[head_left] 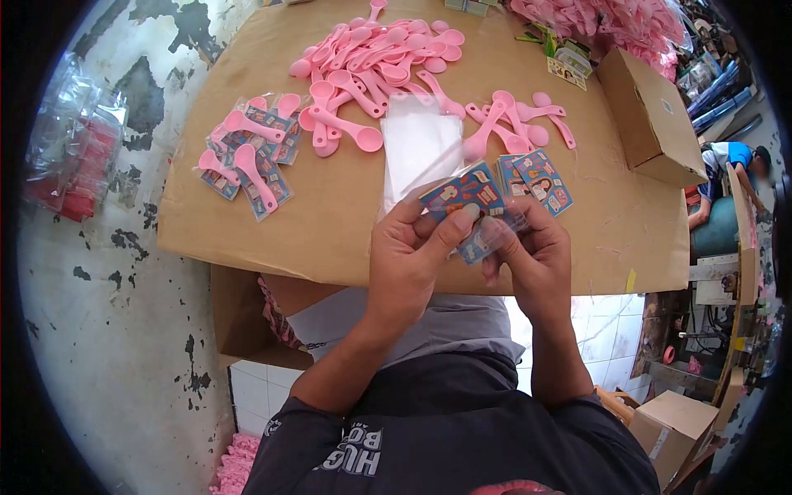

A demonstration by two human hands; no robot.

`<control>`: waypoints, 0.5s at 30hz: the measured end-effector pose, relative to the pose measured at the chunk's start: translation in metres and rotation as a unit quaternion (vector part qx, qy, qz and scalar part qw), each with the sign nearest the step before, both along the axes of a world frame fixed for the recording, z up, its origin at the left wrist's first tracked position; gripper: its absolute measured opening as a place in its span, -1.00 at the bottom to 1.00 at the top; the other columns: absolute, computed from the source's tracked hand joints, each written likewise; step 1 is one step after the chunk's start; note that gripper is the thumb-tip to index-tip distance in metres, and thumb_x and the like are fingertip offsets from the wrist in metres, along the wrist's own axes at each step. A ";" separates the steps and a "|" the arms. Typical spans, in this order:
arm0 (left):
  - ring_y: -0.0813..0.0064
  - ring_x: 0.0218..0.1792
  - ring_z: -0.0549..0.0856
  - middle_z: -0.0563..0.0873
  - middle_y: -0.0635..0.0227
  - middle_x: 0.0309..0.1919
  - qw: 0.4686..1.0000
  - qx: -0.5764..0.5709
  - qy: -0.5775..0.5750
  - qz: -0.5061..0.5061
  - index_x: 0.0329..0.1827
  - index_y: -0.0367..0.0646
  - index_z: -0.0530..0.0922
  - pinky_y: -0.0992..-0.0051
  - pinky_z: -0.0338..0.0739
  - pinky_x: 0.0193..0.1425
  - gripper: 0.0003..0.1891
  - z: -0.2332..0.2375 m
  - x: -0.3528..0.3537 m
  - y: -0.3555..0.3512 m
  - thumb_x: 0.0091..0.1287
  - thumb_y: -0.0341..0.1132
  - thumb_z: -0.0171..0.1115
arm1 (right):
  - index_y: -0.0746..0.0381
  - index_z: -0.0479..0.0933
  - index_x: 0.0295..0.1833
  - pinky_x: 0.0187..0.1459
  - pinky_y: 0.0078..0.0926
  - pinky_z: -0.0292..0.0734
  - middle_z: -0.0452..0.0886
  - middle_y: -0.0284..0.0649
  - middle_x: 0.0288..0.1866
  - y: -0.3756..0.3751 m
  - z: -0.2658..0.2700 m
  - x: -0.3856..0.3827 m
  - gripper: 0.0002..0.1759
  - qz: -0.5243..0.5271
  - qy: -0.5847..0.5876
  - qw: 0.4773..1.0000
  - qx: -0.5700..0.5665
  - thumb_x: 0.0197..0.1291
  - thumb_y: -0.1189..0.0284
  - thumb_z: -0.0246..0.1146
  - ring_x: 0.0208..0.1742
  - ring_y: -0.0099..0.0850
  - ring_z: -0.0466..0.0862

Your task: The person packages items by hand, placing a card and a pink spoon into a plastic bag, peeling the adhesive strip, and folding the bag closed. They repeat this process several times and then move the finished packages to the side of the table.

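Just over the near edge of the table, both hands are closed at a blue printed card (466, 191). My left hand (417, 256) pinches the card between thumb and fingers. My right hand (538, 252) grips a clear plastic bag (501, 233) around the card's lower end; how far the card sits inside is hard to make out. Behind my left hand lies a stack of clear plastic bags (422, 144). More blue cards (544, 183) lie beyond my right hand. Pink spoons (495, 124) are scattered behind them, and a large heap of spoons (388, 49) sits farther back.
On the left of the brown-covered table (289, 239) are several bagged cards (276, 153) with pink spoons on top. A cardboard box (648, 115) stands at the right, near pink plastic packs (610, 25). Another person (730, 165) is at the far right.
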State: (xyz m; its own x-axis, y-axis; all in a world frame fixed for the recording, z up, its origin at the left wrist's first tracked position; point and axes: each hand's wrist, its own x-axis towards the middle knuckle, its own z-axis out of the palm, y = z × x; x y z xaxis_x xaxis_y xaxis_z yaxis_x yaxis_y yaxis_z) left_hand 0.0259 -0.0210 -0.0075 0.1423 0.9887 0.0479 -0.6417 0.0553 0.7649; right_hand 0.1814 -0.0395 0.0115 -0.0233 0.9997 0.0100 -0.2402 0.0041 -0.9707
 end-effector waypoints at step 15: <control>0.43 0.08 0.78 0.75 0.15 0.13 0.998 0.037 0.034 0.040 0.33 -0.32 0.54 0.37 0.72 0.18 -0.67 0.000 -0.004 0.003 0.57 -0.43 0.21 | 0.34 0.53 -0.03 -0.26 -0.59 0.62 0.71 -0.22 -0.27 0.004 -0.004 -0.007 -0.84 -0.055 0.014 0.997 0.048 0.43 0.51 0.36 -0.32 -0.56 0.70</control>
State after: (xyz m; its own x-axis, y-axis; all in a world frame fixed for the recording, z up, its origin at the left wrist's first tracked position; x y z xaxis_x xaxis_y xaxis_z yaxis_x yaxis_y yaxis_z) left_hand 0.0223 -0.0182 -0.0073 0.0679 0.9911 0.1145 -0.5886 -0.0529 0.8067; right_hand 0.1740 -0.0355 0.0077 0.0890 0.9905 0.1048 -0.2599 0.1246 -0.9576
